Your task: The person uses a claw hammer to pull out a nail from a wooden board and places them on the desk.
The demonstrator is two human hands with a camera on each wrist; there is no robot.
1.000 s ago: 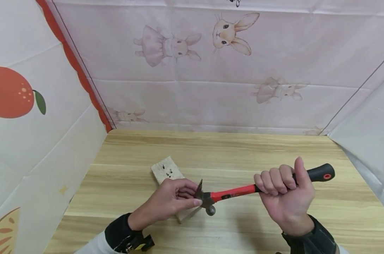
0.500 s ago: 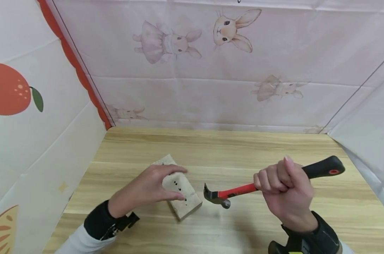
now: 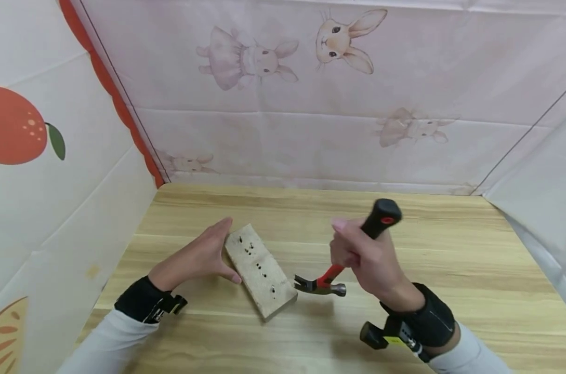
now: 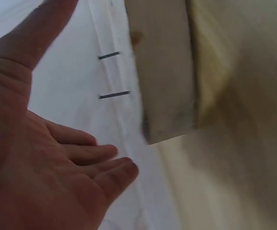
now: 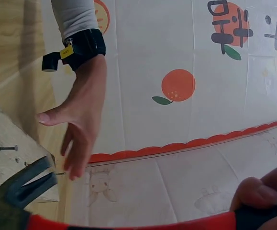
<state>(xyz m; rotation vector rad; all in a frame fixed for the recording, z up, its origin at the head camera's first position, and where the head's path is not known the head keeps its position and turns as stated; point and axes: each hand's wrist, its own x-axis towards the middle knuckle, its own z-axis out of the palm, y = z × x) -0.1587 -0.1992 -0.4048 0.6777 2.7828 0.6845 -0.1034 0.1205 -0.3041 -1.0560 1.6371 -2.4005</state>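
Observation:
My right hand (image 3: pixel 369 254) grips the black handle of a claw hammer (image 3: pixel 327 283), whose handle tilts up. The claw points left, close to the right edge of a pale wooden block (image 3: pixel 259 272) lying aslant on the table. Holes and dark marks run along the block's top. In the right wrist view a nail (image 5: pixel 7 148) stands out of its face, and the claw overlaps the block's edge. Two nails also jut from it in the left wrist view, the lower nail (image 4: pixel 114 95) nearest the fingers. My left hand (image 3: pixel 198 259) is at the block's left edge, thumb and fingers spread, holding nothing.
The wood-grain table (image 3: pixel 428 234) meets a pink rabbit-print cloth (image 3: pixel 283 145) at the back. White cloth walls stand at both sides, the left cloth (image 3: pixel 86 208) with orange prints. Both wrists wear black straps with small cameras.
My left hand has let go of the hammer head and moved left to the block's left edge, uncovering the block. My right hand has shifted left and turned the hammer's handle more upright.

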